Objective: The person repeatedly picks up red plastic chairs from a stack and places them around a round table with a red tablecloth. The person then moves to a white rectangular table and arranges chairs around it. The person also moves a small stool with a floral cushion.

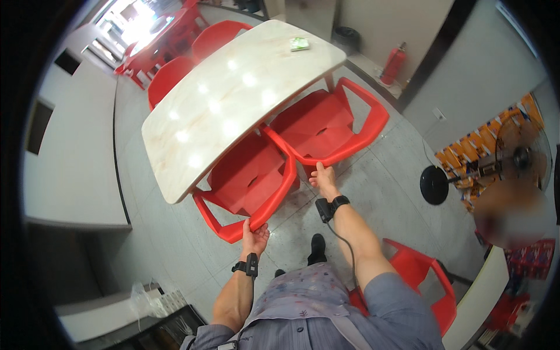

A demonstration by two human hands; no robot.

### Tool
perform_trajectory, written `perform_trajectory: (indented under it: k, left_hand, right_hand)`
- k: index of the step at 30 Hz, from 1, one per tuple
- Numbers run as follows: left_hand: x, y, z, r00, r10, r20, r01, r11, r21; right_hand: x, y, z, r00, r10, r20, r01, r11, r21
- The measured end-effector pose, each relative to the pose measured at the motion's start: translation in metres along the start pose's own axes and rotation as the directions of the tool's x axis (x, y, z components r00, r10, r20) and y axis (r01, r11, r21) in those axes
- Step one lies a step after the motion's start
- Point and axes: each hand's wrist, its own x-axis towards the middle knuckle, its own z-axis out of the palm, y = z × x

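Note:
Two red plastic armchairs stand pushed under a long pale marble-look table point(192, 122). My left hand point(254, 236) grips the back rim of the nearer red chair point(248, 175). My right hand point(324, 179) holds the back rim of the farther red chair point(326, 125). Both wrists wear a black band with a small device; a cable runs down my right forearm. A small green-and-white packet point(299, 44) lies on the table's far end.
More red chairs point(169, 76) line the table's far side, and another red chair point(431, 280) stands behind my right arm. A standing fan point(513, 154) with a round black base point(434, 185), a red fire extinguisher point(394, 63) and a grey counter point(76, 181) surround the tiled floor.

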Motion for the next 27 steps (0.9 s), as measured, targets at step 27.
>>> perform_trajectory:
  k: [27]
  left_hand:
    - [0.211,0.039,0.241,0.93,-0.239,0.279,0.049,0.832,0.553]
  right_hand:
    - [-0.305,0.192,-0.308,0.633,0.027,-0.774,-0.158,0.983,-0.095]
